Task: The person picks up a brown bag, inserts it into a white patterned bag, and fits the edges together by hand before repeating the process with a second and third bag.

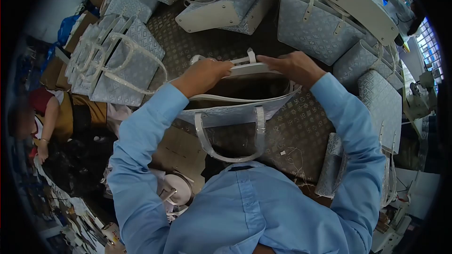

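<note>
A light grey patterned handbag [230,113] stands upright on the dark table, its mouth gaping and its dark inside showing. One looped handle [207,143] hangs over the near side toward my body. My left hand [203,76] grips the far rim at its left part, fingers wrapped round the edge. On the right part of that rim my right hand [294,67] is closed, its thumb and fingers on the edge. Between the hands a small pale strap [251,56] sticks up from the far rim.
Several similar bags [127,61] are stacked at the left, with more [308,23] at the back and right. A brown board [176,155] and loose threads [297,162] lie near me. A person [52,113] is at the far left, and a sewing machine [421,96] stands at the right.
</note>
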A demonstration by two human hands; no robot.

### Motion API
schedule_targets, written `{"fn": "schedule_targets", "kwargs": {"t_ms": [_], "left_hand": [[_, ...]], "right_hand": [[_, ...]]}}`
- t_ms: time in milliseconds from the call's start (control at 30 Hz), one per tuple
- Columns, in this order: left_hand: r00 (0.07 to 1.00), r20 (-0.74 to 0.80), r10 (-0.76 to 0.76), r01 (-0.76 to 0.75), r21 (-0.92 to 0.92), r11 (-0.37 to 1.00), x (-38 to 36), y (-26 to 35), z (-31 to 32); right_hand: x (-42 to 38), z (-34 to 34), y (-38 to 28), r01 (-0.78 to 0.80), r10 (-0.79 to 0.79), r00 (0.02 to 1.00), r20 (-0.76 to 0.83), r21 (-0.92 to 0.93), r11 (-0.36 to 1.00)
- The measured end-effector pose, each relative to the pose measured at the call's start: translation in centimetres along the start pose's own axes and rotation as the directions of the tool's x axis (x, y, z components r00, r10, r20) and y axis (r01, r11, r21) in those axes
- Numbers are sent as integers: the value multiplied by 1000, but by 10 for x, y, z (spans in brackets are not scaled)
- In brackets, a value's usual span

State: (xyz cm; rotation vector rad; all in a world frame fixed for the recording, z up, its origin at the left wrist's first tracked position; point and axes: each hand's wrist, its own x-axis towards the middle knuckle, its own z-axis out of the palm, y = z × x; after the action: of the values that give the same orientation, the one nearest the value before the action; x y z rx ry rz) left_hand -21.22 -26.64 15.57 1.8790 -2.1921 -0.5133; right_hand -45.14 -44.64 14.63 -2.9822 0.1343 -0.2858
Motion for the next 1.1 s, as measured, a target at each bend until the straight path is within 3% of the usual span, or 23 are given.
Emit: {"fn": "schedule_targets", "kwargs": {"t_ms": [33, 67, 100, 133, 167, 200, 233, 267, 333, 367, 400, 433, 500, 533, 600, 633, 667, 733, 800, 900, 1000, 1033, 1100], "left_hand": [[931, -294, 215, -220, 19, 975, -17, -28, 12], [918, -328, 222, -197, 107, 975, -36, -34, 4], [906, -352, 234, -172, 200, 965, -54, -37, -8], [924, -371, 98, -70, 87, 994, -73, -39, -10], [928, -364, 83, -55, 85, 995, -91, -42, -13], [951, -200, -234, 190, -216, 958, -109, -45, -19], [878, 33, -477, 441, -441, 782, -121, -48, -26], [943, -127, -309, 216, -472, 855, -132, -57, -17], [906, -154, -395, 288, -459, 840, -139, -55, -15], [865, -188, -464, 343, -453, 823, -139, -54, -13], [821, -387, -419, 312, -310, 898, -140, -45, -7], [823, -389, -415, 306, -312, 899, -141, -34, 0], [761, -603, -238, 196, -136, 971, -132, 3, 3], [762, -598, -249, 193, -158, 968, -120, 19, 1], [905, -390, -171, 92, -212, 973, -97, 34, -6], [954, -168, -247, 158, -417, 895, -87, 20, -6], [954, -165, -252, 163, -422, 892, -77, 4, -8], [934, 354, -44, 224, -487, 844, -64, -20, -13], [919, 385, -85, 277, -477, 834, -67, -14, -8], [991, 117, -64, 106, -393, 914, -83, 2, 8], [961, 112, -252, 274, -474, 837, -89, 18, 7], [971, 54, -232, 237, -313, 920, -91, 14, 19], [960, 90, -265, 279, -239, 930, -94, 19, 20]], "right_hand": [[-16, 4, 17, 25, -16, 997, -81, 119, 993], [-25, 1, 20, 41, -32, 997, -67, 129, 991], [-34, -8, 17, -101, 94, 995, 40, 201, 974], [-35, -15, 13, -246, 214, 965, 149, 255, 935], [-32, -22, 9, -238, 203, 967, 153, 268, 933], [-28, -30, 6, -373, 281, 921, 269, 410, 832], [-21, -34, 5, -497, 332, 863, 382, 516, 698], [-19, -30, 8, -486, 322, 869, 375, 525, 698], [-22, -14, 14, -286, 265, 957, 118, 521, 804], [-23, -9, 8, -279, 257, 959, 116, 521, 806], [-28, -5, -1, -210, 301, 945, -129, 465, 860], [-35, -3, -11, -166, 317, 876, -365, 389, 906], [-44, -6, -43, -120, 291, 878, -379, 413, 903], [-45, -6, -58, -63, 254, 883, -394, 438, 897], [-42, 4, -73, -33, 201, 921, -335, 445, 895], [-35, 8, -73, 28, 72, 928, -365, 262, 965], [-32, 11, -73, 95, -63, 925, -374, 68, 993], [-38, 18, -71, 31, 10, 944, -329, 120, 992], [-38, 18, -71, -32, 79, 952, -294, 162, 986], [-41, 19, -73, -84, 128, 951, -282, 161, 983], [-41, 24, -74, -102, 137, 948, -286, 134, 986], [-40, 23, -75, -98, 134, 947, -291, 135, 986], [-38, 19, -75, -89, 127, 948, -292, 141, 986]]}}
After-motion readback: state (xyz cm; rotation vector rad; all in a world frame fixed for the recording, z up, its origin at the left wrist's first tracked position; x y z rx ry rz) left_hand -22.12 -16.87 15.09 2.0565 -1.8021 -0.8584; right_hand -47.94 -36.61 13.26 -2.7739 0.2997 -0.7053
